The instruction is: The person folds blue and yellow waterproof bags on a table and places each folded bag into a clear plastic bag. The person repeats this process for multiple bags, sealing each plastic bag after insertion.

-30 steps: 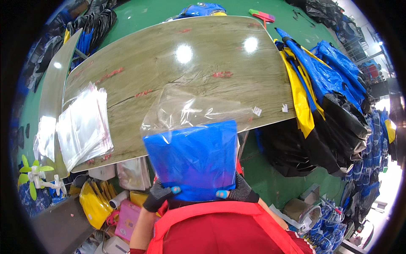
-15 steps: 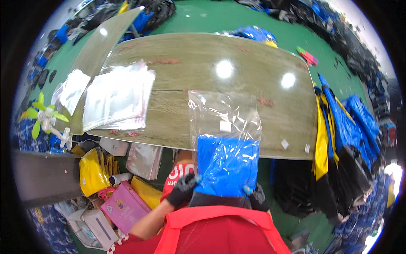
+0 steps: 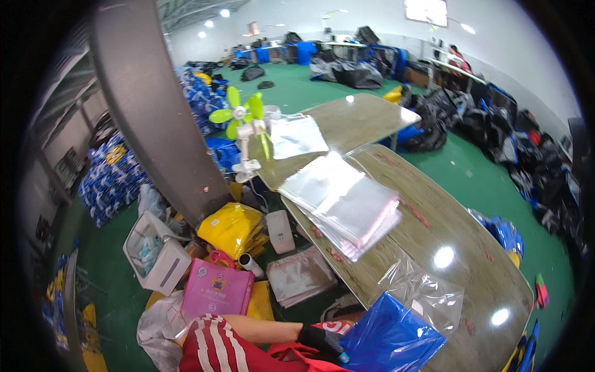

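Note:
My left hand (image 3: 321, 342), in a dark glove with light blue fingertips, is closed on the near left edge of a clear plastic bag (image 3: 427, 291). A folded blue piece of shiny material (image 3: 393, 335) fills the lower part of the bag. The bag's transparent upper end lies over the near edge of the wood-patterned table (image 3: 477, 273). My right hand is out of view. On the table, up and left of the bag, sits a stack of clear flat bags (image 3: 347, 201).
A side table (image 3: 365, 118) carries more clear sheets (image 3: 297, 136) and a green-bladed fan (image 3: 238, 115). Below, on the left, are yellow packets (image 3: 232, 229), a pink box (image 3: 217, 288), a white bin (image 3: 158, 254) and more clear bags (image 3: 300, 276). A grey pillar (image 3: 155, 105) rises beside them.
My view has swung left and up, showing the pillar and far room. The blue packet now appears lower right and tilted, with my left hand still on it. My right hand has left the view.

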`<state>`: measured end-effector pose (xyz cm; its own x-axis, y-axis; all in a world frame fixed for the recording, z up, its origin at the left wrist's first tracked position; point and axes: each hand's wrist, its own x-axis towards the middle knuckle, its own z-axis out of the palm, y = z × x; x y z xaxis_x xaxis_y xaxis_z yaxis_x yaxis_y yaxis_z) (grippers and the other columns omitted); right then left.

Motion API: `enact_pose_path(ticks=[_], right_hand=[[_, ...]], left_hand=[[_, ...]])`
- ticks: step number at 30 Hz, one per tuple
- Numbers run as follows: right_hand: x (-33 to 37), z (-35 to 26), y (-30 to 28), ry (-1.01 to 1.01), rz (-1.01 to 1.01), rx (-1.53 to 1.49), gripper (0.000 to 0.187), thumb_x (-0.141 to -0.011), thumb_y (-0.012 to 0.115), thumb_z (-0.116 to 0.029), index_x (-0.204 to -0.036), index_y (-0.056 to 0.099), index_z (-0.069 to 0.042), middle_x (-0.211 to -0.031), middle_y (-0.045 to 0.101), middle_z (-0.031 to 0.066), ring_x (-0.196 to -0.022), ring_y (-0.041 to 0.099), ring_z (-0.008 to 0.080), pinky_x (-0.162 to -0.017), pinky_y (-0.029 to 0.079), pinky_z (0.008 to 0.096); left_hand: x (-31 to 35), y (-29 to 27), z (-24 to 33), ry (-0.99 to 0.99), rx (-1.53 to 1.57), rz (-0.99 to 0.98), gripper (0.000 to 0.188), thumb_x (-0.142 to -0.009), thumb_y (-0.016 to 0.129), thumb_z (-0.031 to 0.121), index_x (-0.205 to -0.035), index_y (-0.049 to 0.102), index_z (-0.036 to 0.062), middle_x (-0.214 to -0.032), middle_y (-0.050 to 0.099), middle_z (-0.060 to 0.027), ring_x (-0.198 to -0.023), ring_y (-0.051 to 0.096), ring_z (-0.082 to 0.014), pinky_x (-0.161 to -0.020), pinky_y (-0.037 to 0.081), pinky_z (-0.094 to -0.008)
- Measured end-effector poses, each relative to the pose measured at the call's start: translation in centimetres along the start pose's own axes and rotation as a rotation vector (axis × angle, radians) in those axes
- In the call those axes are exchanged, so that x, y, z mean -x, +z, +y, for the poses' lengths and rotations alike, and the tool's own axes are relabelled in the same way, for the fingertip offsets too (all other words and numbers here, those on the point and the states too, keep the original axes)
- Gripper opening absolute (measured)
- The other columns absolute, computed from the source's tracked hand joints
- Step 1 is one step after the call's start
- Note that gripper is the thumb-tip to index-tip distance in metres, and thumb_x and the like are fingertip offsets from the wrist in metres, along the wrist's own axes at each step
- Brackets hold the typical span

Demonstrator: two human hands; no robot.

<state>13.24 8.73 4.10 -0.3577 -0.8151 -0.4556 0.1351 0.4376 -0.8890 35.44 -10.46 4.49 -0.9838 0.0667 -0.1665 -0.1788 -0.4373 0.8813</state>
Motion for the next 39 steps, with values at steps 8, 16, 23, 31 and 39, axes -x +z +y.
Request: enact_pose_path(ticks=[8,16,23,31,39], right_hand=[[-1.3,-0.3,0.1,-0.020,-0.044,0.009,0.067,-0.080,0.077,-0.022,-0.136,0.046,-0.002,-0.118,0.061,0.0090,-0.103,0.059,0.0199,-0.086,0.050,0.0340],[2.4,-0.1,0.2,-0.007,0.023,-0.159,0.068,-0.080,0.077,-0.017,-0.138,0.043,-0.003,-0.122,0.059,0.0093,-0.106,0.058,0.0204,-0.088,0.051,0.0336],[4.7,-0.2,-1.5,-0.082,-0.001,-0.583,0.070,-0.082,0.076,-0.017,-0.140,0.041,-0.003,-0.128,0.056,0.0098,-0.113,0.056,0.0211,-0.093,0.048,0.0345],[3.9,-1.6,-0.8,-0.006,0.121,-0.364,0.070,-0.083,0.077,-0.029,-0.137,0.044,-0.001,-0.123,0.061,0.0106,-0.113,0.057,0.0213,-0.098,0.047,0.0356],[3.4,0.9,-0.4,-0.118,0.117,-0.412,0.079,-0.076,0.082,-0.029,-0.138,0.043,-0.001,-0.128,0.058,0.0133,-0.119,0.054,0.0216,-0.100,0.045,0.0356]], left_hand=[[-3.7,-0.3,-1.2,0.040,-0.051,0.043,0.072,-0.082,0.078,0.021,-0.142,0.042,0.0043,-0.133,0.055,-0.0063,-0.122,0.050,-0.0189,-0.105,0.040,-0.0362],[-3.6,-1.7,4.5,-0.334,0.237,-0.177,0.064,-0.081,0.078,0.024,-0.134,0.049,0.0028,-0.116,0.064,-0.0064,-0.104,0.058,-0.0155,-0.092,0.047,-0.0310],[-3.6,0.3,2.4,-0.113,0.026,0.409,0.055,-0.078,0.078,0.010,-0.127,0.055,0.0005,-0.118,0.063,-0.0082,-0.106,0.058,-0.0158,-0.095,0.046,-0.0329],[-3.0,-0.7,1.8,-0.152,-0.061,0.494,0.050,-0.082,0.074,0.015,-0.127,0.055,0.0040,-0.111,0.065,-0.0050,-0.099,0.060,-0.0147,-0.086,0.050,-0.0305],[-4.6,-1.6,1.4,-0.241,0.018,0.575,0.062,-0.078,0.077,0.023,-0.132,0.051,0.0070,-0.120,0.061,-0.0065,-0.104,0.060,-0.0186,-0.090,0.050,-0.0339]])
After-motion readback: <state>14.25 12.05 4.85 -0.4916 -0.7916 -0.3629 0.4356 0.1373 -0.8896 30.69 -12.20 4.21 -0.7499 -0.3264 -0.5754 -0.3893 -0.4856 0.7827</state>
